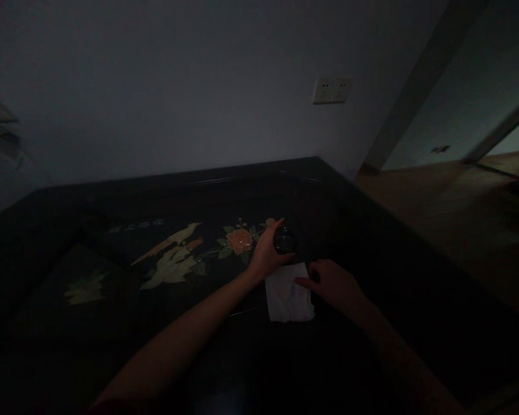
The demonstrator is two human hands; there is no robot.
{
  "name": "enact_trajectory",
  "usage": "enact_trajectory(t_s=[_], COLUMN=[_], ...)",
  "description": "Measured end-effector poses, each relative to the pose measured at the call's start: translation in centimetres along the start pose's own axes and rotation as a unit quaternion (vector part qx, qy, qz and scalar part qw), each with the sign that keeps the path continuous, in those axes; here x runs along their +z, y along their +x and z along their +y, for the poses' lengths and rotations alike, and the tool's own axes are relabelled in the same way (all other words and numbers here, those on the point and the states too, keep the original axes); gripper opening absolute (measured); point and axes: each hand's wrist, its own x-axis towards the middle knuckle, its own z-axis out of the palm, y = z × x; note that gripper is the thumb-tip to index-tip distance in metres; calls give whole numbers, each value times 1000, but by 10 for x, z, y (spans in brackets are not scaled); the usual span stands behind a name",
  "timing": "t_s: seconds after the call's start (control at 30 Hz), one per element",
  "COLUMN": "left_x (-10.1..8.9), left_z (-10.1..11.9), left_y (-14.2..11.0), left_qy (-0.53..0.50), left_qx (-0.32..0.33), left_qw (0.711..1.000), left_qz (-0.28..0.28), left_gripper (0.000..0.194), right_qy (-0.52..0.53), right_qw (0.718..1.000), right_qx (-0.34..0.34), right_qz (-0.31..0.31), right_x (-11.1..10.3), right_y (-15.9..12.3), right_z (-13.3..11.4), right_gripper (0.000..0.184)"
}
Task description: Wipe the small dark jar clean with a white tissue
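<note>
The room is dim. My left hand (pixel 267 253) is wrapped round a small dark round container (pixel 284 240) that stands on the black table (pixel 372 276). A white tissue (pixel 288 294) lies flat on the table just in front of the container. My right hand (pixel 331 283) rests on the tissue's right edge, fingers curled and pressing it down.
The table top bears an inlaid picture of a bird (pixel 173 239), leaves and an orange flower (pixel 239 240) to the left of my hands. A grey wall with a double socket (pixel 331 90) stands behind. Wooden floor (pixel 441 202) and a doorway lie to the right.
</note>
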Motion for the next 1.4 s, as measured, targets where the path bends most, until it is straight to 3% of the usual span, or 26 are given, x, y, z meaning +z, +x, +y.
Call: enact_trajectory(t_s=[0.3, 0.63, 0.77, 0.87, 0.97, 1.07, 1.2, 1.4], left_x=[-1, -5, -17, -28, -30, -23, -17, -22], left_z=[4, 3, 19, 44, 64, 66, 51, 40], left_y=[-2, -4, -8, -22, -49, -76, -92, -89], left_qy=[24, 80, 151, 219, 267, 328, 355, 342], left_qx=[-12, 0, 13, 71, 102, 85, 55, 56], left_qw=[1000, 997, 987, 972, 948, 916, 903, 905], left_qz=[-6, -23, -51, -48, -137, -214, -236, -247], left_gripper=[87, 78, 81, 58, 39, 49, 59, 67], right_qy=[39, 25, -3, -24, -49, -97, -146, -185], right_qw=[999, 999, 998, 998, 997, 993, 986, 978], right_qx=[-4, -15, -14, -11, -8, -4, -1, 1], right_qz=[-15, 42, 56, 61, 63, 67, 76, 96], right_x=[8, 16, 16, 16, 16, 16, 19, 22], right_y=[10, 19, 20, 19, 17, 16, 15, 14], right_z=[7, 16, 17, 15, 12, 10, 9, 14], right_gripper=[14, 18, 23, 25, 27, 29, 31, 30])
